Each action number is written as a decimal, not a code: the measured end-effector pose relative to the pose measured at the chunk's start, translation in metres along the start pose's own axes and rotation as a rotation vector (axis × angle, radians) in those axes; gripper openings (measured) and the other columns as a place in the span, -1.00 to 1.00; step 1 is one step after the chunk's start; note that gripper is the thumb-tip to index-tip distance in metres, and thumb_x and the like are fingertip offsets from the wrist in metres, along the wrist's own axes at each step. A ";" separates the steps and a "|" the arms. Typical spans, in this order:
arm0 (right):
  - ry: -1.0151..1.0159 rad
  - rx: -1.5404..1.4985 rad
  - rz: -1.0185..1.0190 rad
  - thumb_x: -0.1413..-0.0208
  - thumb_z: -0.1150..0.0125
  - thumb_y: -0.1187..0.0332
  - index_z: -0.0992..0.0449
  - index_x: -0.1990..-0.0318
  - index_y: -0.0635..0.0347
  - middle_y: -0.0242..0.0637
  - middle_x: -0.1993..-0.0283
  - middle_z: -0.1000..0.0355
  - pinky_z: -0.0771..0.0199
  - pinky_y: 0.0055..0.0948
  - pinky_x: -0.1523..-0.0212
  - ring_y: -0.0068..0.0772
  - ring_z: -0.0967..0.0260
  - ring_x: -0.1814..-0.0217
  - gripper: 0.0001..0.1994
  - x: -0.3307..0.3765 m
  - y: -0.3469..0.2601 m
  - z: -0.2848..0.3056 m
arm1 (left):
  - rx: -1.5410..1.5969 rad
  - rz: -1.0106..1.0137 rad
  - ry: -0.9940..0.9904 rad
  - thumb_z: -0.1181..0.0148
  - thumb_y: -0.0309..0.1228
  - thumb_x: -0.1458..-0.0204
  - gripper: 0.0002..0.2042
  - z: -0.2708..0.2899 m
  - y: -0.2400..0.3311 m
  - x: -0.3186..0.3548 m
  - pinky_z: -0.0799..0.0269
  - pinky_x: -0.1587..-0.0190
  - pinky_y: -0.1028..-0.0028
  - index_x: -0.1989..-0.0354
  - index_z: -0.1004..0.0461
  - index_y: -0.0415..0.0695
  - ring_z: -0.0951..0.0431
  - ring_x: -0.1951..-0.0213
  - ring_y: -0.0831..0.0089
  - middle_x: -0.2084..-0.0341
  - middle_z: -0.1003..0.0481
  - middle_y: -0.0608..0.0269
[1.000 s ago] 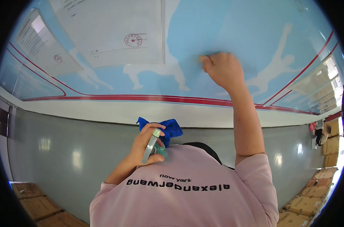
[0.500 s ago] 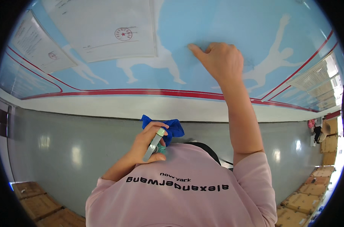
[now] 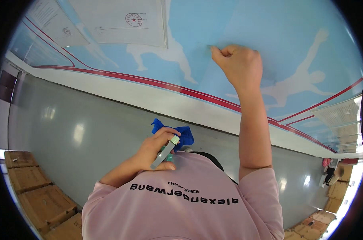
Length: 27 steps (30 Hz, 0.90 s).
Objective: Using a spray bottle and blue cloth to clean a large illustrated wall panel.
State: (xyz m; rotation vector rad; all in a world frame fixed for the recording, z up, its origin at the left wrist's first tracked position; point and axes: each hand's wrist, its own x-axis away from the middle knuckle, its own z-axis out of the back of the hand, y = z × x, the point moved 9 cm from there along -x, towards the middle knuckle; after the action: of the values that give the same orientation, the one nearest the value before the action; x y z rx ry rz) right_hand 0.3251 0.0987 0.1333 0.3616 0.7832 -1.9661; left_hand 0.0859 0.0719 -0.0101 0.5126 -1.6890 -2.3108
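My left hand (image 3: 148,153), in front of my chest, is closed around a spray bottle (image 3: 162,154) with a pale green nozzle and a grey top; its lower body is hidden. A crumpled blue cloth (image 3: 185,136) sticks out beyond the same fingers and seems held along with the bottle. My raised right hand (image 3: 242,67) is curled against a light blue wall panel (image 3: 217,24) with white athlete figures. Its thumb points left, the tip at the panel by a small dark mark. The palm side is hidden, so anything pinched there cannot be made out.
Paper sheets (image 3: 121,24) are mounted on the panel's left, with another sheet (image 3: 337,114) at right. A red stripe (image 3: 169,86) runs along the panel's lower border. Cardboard boxes (image 3: 45,204) stand at lower left, and more boxes (image 3: 321,220) at lower right. Grey floor (image 3: 109,124) lies below.
The view has tilted, so the panel's lower edge now slopes down to the right. My right hand sits slightly farther right in the picture, still curled at the panel. My left hand keeps its hold.
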 end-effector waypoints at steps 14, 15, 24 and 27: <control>0.267 0.233 0.126 0.25 -0.43 0.01 -0.36 0.80 0.10 -0.44 0.84 -0.20 -0.06 -0.49 0.76 -0.40 -0.08 0.82 -0.55 0.023 -0.004 0.027 | 0.023 -0.040 -0.078 -0.34 0.22 0.34 -0.25 0.017 0.003 -0.005 -0.46 0.34 0.45 0.10 -0.35 -0.16 -0.53 0.40 0.40 0.04 -0.29 -0.02; 0.332 0.247 0.186 0.23 -0.42 0.04 -0.32 0.79 0.10 -0.42 0.85 -0.17 -0.03 -0.50 0.78 -0.40 -0.04 0.83 -0.55 0.029 -0.007 0.032 | 0.024 -0.048 -0.100 -0.34 0.22 0.34 -0.25 0.020 0.005 -0.007 -0.46 0.34 0.45 0.10 -0.35 -0.16 -0.53 0.40 0.40 0.04 -0.29 -0.02; 0.416 0.302 0.216 0.07 -0.33 0.16 -0.25 0.72 0.12 -0.37 0.81 -0.16 -0.05 -0.43 0.78 -0.35 -0.07 0.79 -0.59 0.044 0.003 0.043 | 0.014 -0.138 -0.200 -0.39 0.11 0.33 -0.32 0.060 -0.008 -0.023 -0.41 0.34 0.46 0.13 -0.35 -0.14 -0.50 0.42 0.43 0.03 -0.32 0.10; 0.398 0.302 0.147 0.03 -0.29 0.18 -0.26 0.69 0.13 -0.37 0.76 -0.22 -0.09 -0.41 0.75 -0.31 -0.15 0.75 -0.62 0.043 0.007 0.039 | 0.000 -0.197 -0.249 -0.40 0.10 0.32 -0.32 0.072 -0.014 -0.027 -0.41 0.35 0.46 0.13 -0.34 -0.14 -0.51 0.43 0.43 0.03 -0.32 0.10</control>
State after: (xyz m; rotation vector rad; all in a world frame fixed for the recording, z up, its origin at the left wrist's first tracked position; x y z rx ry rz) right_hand 0.3120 0.0420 0.1371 0.9862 0.6788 -1.8971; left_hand 0.0809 0.1491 0.0003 0.4225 -1.8201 -2.6088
